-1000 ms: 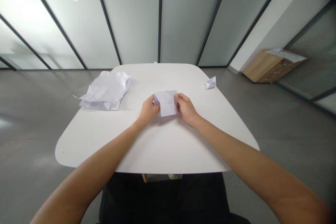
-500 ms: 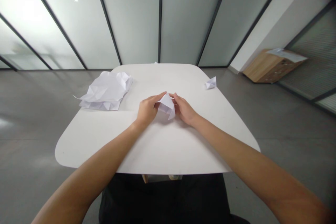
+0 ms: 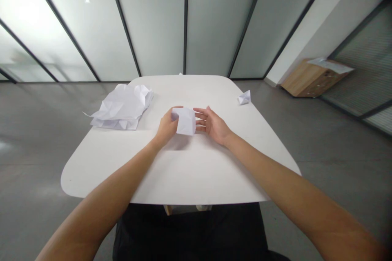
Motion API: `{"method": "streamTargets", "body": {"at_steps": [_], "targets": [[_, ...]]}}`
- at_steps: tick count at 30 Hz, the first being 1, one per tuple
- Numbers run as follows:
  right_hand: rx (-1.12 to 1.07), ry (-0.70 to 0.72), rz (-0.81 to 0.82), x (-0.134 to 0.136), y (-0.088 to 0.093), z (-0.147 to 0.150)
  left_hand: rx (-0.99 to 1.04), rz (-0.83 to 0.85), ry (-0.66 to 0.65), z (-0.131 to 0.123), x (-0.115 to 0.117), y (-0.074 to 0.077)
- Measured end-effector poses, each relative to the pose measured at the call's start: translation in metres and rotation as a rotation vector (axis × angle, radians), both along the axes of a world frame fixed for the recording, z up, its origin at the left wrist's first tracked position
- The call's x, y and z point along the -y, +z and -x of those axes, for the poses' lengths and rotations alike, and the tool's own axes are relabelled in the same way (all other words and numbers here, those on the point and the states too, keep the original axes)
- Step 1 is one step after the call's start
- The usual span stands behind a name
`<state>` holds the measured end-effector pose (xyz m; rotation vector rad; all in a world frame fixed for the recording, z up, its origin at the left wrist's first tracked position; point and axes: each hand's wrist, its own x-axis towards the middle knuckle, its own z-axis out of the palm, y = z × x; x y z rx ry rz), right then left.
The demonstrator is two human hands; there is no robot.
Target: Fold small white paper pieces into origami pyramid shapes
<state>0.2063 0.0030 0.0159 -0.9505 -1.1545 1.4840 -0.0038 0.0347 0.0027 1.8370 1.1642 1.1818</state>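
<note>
A small piece of folded white paper [image 3: 186, 121] is held just above the middle of the table, with a flat squarish face toward me. My left hand [image 3: 167, 126] grips its left side, and some of those fingers are hidden behind it. At its right edge my right hand [image 3: 214, 125] is open, fingers apart and pointing at the paper. Its fingertips are at or very near the edge; whether they touch I cannot tell.
The white table [image 3: 153, 179] has rounded corners. Crumpled white sheets [image 3: 122, 106] lie stacked at its left edge, and another small folded paper [image 3: 244, 97] sits near the right edge. A wooden cabinet [image 3: 309, 79] stands on the floor beyond, by frosted glass panels [image 3: 159, 20].
The folded paper has turned from a pointed shape to a flat squarish face and moved slightly left with my left hand. My right hand's fingers have spread and come away from around it.
</note>
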Motion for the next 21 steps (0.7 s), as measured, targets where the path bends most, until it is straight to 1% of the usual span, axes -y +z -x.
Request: {"method": "streamTargets", "body": {"at_steps": [2,5,7,10,13,15,18,21], "targets": [[-0.014,0.003,-0.021,0.001,-0.001,0.000,-0.047,0.001,0.032,0.003,0.000,0.003],[-0.055,0.007,-0.073,0.003,-0.001,0.002,-0.146,-0.039,0.126,0.005,0.003,0.011],[-0.057,0.003,-0.106,0.004,-0.002,0.003,-0.174,-0.052,0.172,0.006,0.005,0.015],[-0.037,-0.024,-0.118,0.004,-0.002,0.004,-0.183,-0.069,0.179,0.005,0.006,0.015],[-0.054,-0.073,-0.111,0.003,-0.002,0.005,-0.149,-0.114,0.103,0.004,0.003,0.011],[-0.080,-0.083,-0.112,0.003,-0.002,0.004,-0.154,-0.152,0.034,0.004,0.002,0.009],[-0.110,-0.070,-0.138,0.003,-0.002,0.003,-0.237,-0.221,-0.086,0.004,0.000,0.007],[-0.090,-0.037,-0.204,0.002,-0.004,0.002,-0.310,-0.289,-0.205,0.002,-0.001,0.006]]}}
